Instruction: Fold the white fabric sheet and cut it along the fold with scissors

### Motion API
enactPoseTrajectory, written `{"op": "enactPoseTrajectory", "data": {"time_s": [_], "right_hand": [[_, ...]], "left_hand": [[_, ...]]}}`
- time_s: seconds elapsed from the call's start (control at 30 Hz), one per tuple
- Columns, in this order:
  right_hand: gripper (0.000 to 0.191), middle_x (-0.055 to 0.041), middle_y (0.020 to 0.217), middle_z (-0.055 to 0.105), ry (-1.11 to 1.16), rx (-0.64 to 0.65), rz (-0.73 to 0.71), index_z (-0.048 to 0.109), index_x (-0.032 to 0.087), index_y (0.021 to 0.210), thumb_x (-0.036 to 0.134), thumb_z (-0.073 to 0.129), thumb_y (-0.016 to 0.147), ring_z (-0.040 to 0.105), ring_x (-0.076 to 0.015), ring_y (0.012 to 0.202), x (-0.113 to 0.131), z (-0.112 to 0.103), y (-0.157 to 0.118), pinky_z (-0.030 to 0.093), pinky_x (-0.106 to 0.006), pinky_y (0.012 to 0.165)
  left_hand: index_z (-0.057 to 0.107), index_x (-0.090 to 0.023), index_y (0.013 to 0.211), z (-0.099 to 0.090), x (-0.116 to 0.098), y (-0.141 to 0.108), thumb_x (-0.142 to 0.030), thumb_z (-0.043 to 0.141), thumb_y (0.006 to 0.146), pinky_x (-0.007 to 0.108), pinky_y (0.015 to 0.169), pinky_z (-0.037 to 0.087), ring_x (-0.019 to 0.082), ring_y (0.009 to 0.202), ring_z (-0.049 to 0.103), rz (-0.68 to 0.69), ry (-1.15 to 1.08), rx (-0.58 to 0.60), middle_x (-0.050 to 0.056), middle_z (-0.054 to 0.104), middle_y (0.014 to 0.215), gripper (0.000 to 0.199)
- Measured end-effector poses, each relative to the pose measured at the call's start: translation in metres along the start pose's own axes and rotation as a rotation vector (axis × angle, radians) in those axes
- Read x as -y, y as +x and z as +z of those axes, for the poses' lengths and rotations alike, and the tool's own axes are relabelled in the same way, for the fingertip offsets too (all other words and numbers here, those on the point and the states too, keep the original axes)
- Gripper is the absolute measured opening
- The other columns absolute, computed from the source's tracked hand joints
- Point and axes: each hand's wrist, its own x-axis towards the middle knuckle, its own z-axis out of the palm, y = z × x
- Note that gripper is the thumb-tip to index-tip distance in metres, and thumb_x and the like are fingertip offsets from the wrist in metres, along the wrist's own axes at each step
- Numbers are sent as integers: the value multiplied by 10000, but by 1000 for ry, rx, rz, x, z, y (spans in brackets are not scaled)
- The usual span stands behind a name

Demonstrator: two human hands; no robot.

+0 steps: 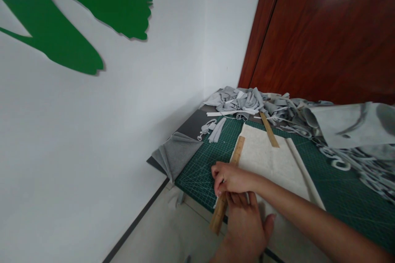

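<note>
Cream cloth lies spread, ruler along one edge; right hand curls there, its hold unclear; left hand rests open; what remains doesn't show.

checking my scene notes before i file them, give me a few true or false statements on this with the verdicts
1. Both hands, left and right, are at the same wooden ruler. True.
2. The second ruler lies wholly clear of the pale cloth. False: its near end rests on that cloth.
3. The cutting mat is green with a grid. True.
4. The door is white. False: it is reddish brown.
5. The right forearm reaches across the pale cloth. True.
</note>
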Motion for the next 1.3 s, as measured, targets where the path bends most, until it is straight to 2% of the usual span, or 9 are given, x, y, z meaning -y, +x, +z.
{"op": "enactPoseTrajectory", "data": {"time_s": [0.1, 0.2, 0.33, 0.47, 0.63, 0.73, 0.9, 1.1, 1.3], "right_hand": [[65, 7, 737, 560, -33, 28, -27, 779, 238, 699, 174, 776, 706, 510, -148, 827, 7, 6, 3, 376, -250, 751], [43, 7, 737, 564, -65, 67, -71, 781, 232, 717, 194, 788, 698, 504, -148, 828, 12, 12, 6, 369, -248, 732], [47, 6, 737, 565, -80, 74, -93, 782, 224, 719, 190, 795, 689, 495, -148, 821, 15, 16, 8, 362, -250, 720], [52, 9, 743, 559, -14, 41, -41, 781, 237, 705, 186, 785, 702, 495, -140, 810, 9, 15, 5, 369, -248, 744], [19, 10, 716, 546, 59, -17, -18, 781, 219, 701, 201, 787, 700, 499, -136, 791, -4, 9, 1, 377, -253, 764], [34, 8, 717, 541, 50, -50, -39, 781, 223, 695, 194, 776, 713, 498, -138, 789, -10, 5, -1, 374, -264, 777], [24, 6, 747, 545, 12, -99, -50, 784, 241, 712, 217, 783, 708, 500, -142, 799, -22, -1, -3, 369, -274, 767], [21, 10, 726, 542, -21, -119, -60, 784, 231, 708, 211, 780, 713, 495, -132, 773, -38, -10, -3, 347, -292, 799], [55, 2, 735, 529, -33, -152, -78, 783, 235, 728, 226, 738, 759, 481, -142, 785, -53, -20, -4, 343, -290, 784]], "left_hand": [[529, -78, 1263, -2, 1, -1, -614, 504, 819, 601, 906, 393, 427, 1070, 544, 15, -20, 62, 241, 600, 1157, 696], [565, -100, 1223, -6, 1, 0, -547, 503, 852, 521, 863, 456, 366, 1013, 594, 20, -60, 158, 198, 640, 1115, 585], [595, -109, 1184, -12, 1, 1, -516, 501, 865, 463, 814, 495, 333, 964, 624, 28, -64, 189, 181, 660, 1082, 525], [603, -94, 1156, -18, 1, 2, -542, 491, 861, 489, 778, 502, 356, 927, 633, 34, -2, 177, 205, 667, 1030, 549], [587, -105, 1171, -21, 1, 3, -593, 479, 841, 541, 777, 480, 382, 938, 613, 56, 82, 77, 213, 659, 1017, 599], [580, -81, 1173, -22, 2, 4, -619, 461, 836, 557, 784, 467, 412, 978, 593, 73, 114, 20, 241, 646, 1023, 646], [584, -47, 1149, -19, 4, 5, -629, 442, 839, 556, 820, 453, 417, 992, 589, 88, 121, -9, 262, 638, 1017, 675], [530, -37, 1221, -7, 9, 5, -641, 402, 851, 563, 921, 408, 448, 1165, 496, 106, 103, -47, 285, 555, 1211, 719], [507, -52, 1233, -5, 12, 9, -635, 426, 843, 553, 928, 420, 471, 1264, 386, 82, 54, 9, 295, 471, 1321, 706]]}}
